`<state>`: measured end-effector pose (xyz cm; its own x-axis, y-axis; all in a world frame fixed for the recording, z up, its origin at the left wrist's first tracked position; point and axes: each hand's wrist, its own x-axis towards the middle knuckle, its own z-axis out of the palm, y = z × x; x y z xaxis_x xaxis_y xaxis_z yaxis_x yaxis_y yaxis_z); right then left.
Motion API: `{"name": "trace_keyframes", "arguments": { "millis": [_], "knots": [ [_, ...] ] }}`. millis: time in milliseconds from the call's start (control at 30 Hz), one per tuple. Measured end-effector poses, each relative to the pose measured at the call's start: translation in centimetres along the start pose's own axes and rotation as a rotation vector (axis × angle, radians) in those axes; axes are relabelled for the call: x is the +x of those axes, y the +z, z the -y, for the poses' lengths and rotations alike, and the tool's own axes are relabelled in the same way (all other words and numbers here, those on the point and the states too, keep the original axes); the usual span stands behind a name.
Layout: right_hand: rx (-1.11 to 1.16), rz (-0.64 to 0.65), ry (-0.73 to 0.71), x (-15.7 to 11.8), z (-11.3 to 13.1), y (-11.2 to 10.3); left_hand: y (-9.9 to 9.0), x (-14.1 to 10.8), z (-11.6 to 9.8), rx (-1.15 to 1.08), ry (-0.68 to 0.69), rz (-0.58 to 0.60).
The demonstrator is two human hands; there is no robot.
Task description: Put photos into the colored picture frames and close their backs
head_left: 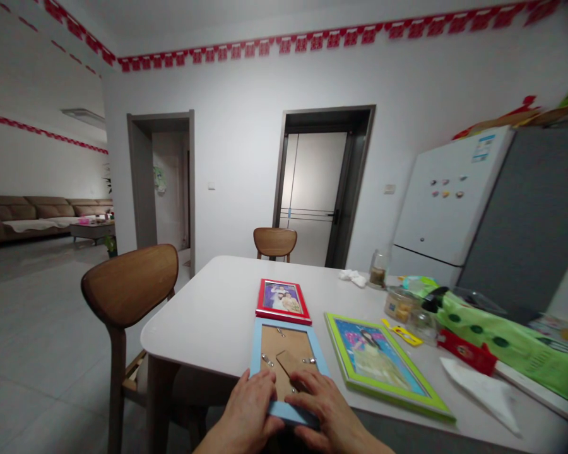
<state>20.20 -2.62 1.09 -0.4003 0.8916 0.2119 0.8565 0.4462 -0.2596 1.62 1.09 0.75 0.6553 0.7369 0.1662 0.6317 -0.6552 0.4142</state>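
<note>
A light-blue picture frame lies back side up near the table's front edge. Its brown backing board, metal turn clips and a support leg show. My left hand grips the frame's lower left corner, fingers over the side. At the lower right, my right hand has its fingers curled over the backing by the leg and its thumb at the bottom rim. A red picture frame with a photo lies face up just beyond. To the right is a larger green picture frame, also face up.
On the white table, the right side holds a green patterned bag, a red packet, jars, a yellow item and a white tissue. Wooden chairs stand left and behind. A fridge is at right.
</note>
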Motion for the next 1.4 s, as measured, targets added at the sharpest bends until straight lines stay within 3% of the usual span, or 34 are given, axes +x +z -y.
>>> {"name": "trace_keyframes", "arguments": {
  "millis": [200, 367, 433, 867, 1167, 1267, 1400],
  "knots": [
    [0.022, -0.044, 0.049, 0.0, -1.2, 0.4, 0.2, 0.0, 0.2, -0.023, -0.016, -0.006],
    [-0.136, -0.22, 0.397, 0.8, -3.6, 0.5, -0.1, 0.0, 0.2, -0.044, -0.009, 0.0],
    [-0.171, -0.218, 0.431, 1.4, -4.2, 0.6, -0.3, 0.0, -0.1, -0.049, -0.017, 0.006],
    [-0.16, -0.172, 0.409, 3.4, -5.3, 0.8, 0.1, 0.1, 0.1, -0.052, -0.049, 0.001],
    [-0.095, -0.2, 0.372, 2.4, -5.5, 0.8, 0.4, 0.0, 0.0, -0.059, -0.056, -0.019],
    [-0.144, -0.244, 0.384, 2.7, -4.6, 0.9, 0.4, -0.1, 0.1, -0.062, -0.04, -0.021],
    [-0.077, -0.196, 0.236, 4.3, -1.7, 1.6, 0.6, -0.3, 0.3, -0.063, -0.032, -0.045]
  ]
}}
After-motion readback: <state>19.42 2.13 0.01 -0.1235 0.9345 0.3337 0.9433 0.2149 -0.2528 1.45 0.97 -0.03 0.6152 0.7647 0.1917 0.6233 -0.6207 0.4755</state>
